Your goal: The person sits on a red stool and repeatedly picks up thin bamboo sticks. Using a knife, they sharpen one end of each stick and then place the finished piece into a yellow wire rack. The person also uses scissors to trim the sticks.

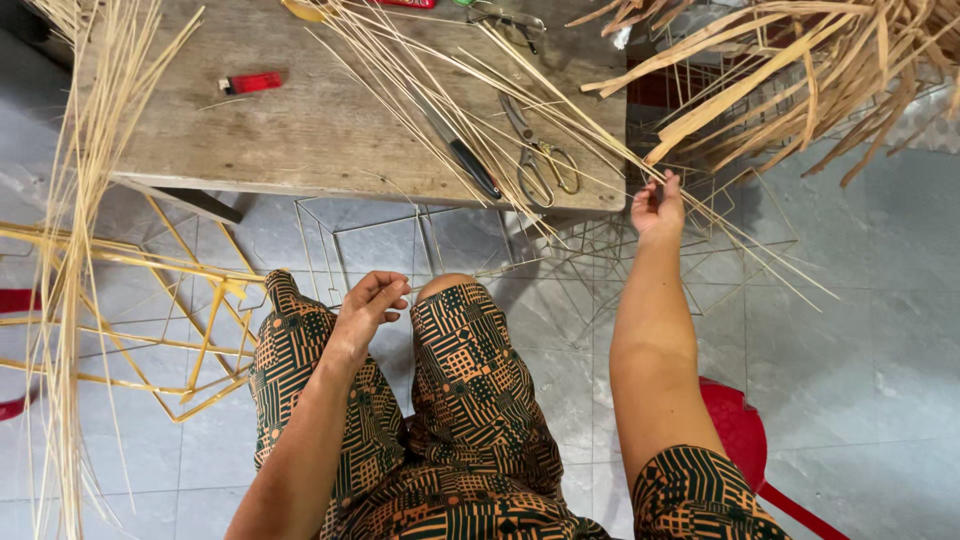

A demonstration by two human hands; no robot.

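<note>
Thin pale reed strips [520, 120] fan across the wooden table [300, 130] and over its front edge, where the right hand [657, 208] pinches a few of them in its grip. The left hand [368, 305] rests over the knee, its grip loosely curled on nothing visible. Scissors [540, 160], a dark-handled knife [465, 160] and a red lighter [250, 83] lie on the table.

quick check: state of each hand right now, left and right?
Left hand: fingers curled loosely over the knee, nothing visibly held.
Right hand: raised at the table edge, fingers pinched on thin bamboo strips.
</note>
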